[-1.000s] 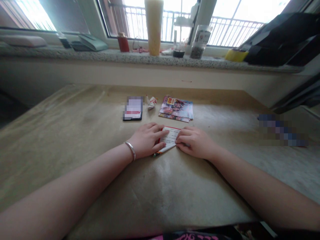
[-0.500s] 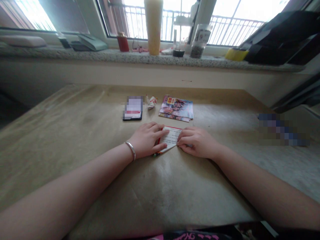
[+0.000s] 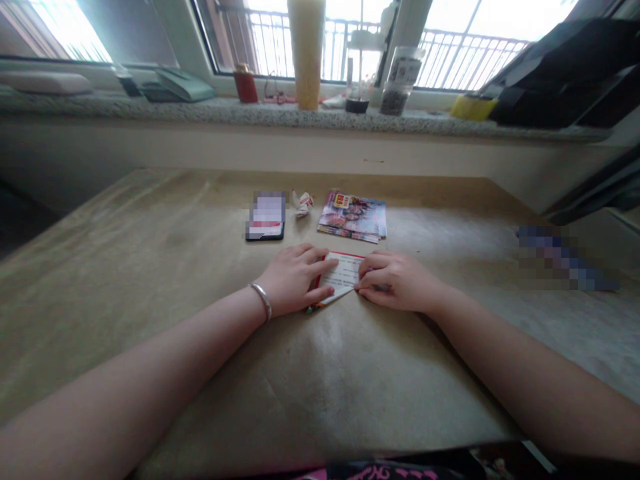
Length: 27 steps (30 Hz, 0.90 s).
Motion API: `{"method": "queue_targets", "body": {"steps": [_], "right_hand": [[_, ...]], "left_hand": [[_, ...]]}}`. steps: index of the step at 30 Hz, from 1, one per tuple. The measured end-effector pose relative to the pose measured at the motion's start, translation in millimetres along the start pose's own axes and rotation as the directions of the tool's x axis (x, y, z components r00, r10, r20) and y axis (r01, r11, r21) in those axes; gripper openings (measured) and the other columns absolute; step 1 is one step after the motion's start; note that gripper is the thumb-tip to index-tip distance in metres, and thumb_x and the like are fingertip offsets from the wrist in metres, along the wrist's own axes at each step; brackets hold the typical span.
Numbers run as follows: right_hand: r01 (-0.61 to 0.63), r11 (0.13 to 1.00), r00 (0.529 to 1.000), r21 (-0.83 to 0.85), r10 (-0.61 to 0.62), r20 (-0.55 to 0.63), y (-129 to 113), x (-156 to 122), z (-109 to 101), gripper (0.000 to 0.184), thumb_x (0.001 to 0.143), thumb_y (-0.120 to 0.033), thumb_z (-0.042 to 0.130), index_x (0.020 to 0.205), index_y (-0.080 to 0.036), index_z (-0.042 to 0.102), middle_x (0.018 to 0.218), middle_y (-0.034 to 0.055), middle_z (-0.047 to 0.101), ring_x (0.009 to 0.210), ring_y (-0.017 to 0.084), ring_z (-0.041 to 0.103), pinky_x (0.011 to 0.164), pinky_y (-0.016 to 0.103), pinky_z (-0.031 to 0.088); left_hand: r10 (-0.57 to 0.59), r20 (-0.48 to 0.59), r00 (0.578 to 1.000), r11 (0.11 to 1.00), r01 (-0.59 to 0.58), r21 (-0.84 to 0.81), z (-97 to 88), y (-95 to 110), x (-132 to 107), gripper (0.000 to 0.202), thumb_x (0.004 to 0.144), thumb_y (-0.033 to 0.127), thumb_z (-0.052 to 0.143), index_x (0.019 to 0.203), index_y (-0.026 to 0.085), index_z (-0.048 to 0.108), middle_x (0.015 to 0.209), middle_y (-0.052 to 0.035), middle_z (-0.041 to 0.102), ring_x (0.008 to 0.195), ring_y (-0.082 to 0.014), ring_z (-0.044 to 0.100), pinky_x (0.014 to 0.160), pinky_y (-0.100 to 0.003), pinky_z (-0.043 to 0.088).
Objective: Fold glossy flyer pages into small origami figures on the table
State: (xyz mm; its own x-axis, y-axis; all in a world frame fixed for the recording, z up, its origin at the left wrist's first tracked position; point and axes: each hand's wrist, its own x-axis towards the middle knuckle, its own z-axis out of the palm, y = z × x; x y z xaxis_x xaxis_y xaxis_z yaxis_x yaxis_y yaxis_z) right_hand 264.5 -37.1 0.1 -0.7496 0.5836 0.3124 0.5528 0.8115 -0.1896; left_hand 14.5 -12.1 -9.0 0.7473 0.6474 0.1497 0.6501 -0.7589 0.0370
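Observation:
A printed sheet of paper (image 3: 341, 274), white with lines of text and a red border, lies on the table between my hands. Its near edge runs at a slant, as if folded. My left hand (image 3: 295, 277) rests on its left side, fingers stretched and apart, a silver bracelet at the wrist. At the right edge, my right hand (image 3: 393, 280) has its fingers curled and pressed together on the paper. A stack of colourful printed leaflets (image 3: 354, 217) lies just beyond, with a crumpled wrapper (image 3: 303, 205) and a phone (image 3: 267, 217) to its left.
The beige tabletop (image 3: 310, 380) reaches back to a wall under a speckled stone sill (image 3: 200, 110). On the sill stand a tall yellow cylinder (image 3: 309, 60), a red bottle (image 3: 245, 85) and a clear container (image 3: 399, 80). A blurred-out flat object (image 3: 565, 260) lies at the right.
My right hand has shifted very slightly, its fingers a little more raised at the paper's right edge. The left hand and the paper stay in place.

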Motion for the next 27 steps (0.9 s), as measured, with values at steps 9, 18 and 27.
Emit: {"method": "queue_targets", "body": {"steps": [9,18,27], "right_hand": [[-0.054,0.998,0.998,-0.032,0.055,0.025,4.2,-3.8,-4.0,0.017,0.084,-0.028,0.058,0.080,-0.023,0.074,0.090,0.0043,0.069,0.079,0.016,0.062,0.073,0.030,0.048],[-0.142,0.989,0.989,-0.046,0.144,0.028,20.3,-14.2,-9.9,0.016,0.083,-0.028,0.060,0.079,-0.022,0.074,0.094,0.0047,0.069,0.084,0.017,0.062,0.076,0.030,0.049],[-0.237,0.970,0.970,-0.058,0.239,0.030,30.3,-20.9,-16.3,0.016,0.082,-0.029,0.059,0.079,-0.023,0.073,0.102,0.0051,0.065,0.083,0.016,0.062,0.074,0.028,0.048]], "left_hand": [[0.003,0.005,1.000,1.000,-0.003,0.004,-0.1,-0.4,-0.1,0.053,0.088,0.056,0.045,0.132,0.026,0.050,0.135,-0.0066,0.051,0.123,-0.0296,0.044,0.103,-0.046,0.036],[-0.007,0.025,1.000,1.000,0.007,-0.011,-2.0,0.9,0.4,0.053,0.088,0.056,0.046,0.132,0.026,0.051,0.136,-0.0068,0.051,0.123,-0.0295,0.044,0.104,-0.045,0.036],[-0.008,0.028,1.000,1.000,0.008,-0.020,-1.6,0.0,0.7,0.054,0.088,0.056,0.045,0.133,0.026,0.050,0.136,-0.0061,0.051,0.124,-0.0284,0.044,0.105,-0.044,0.035]]}}
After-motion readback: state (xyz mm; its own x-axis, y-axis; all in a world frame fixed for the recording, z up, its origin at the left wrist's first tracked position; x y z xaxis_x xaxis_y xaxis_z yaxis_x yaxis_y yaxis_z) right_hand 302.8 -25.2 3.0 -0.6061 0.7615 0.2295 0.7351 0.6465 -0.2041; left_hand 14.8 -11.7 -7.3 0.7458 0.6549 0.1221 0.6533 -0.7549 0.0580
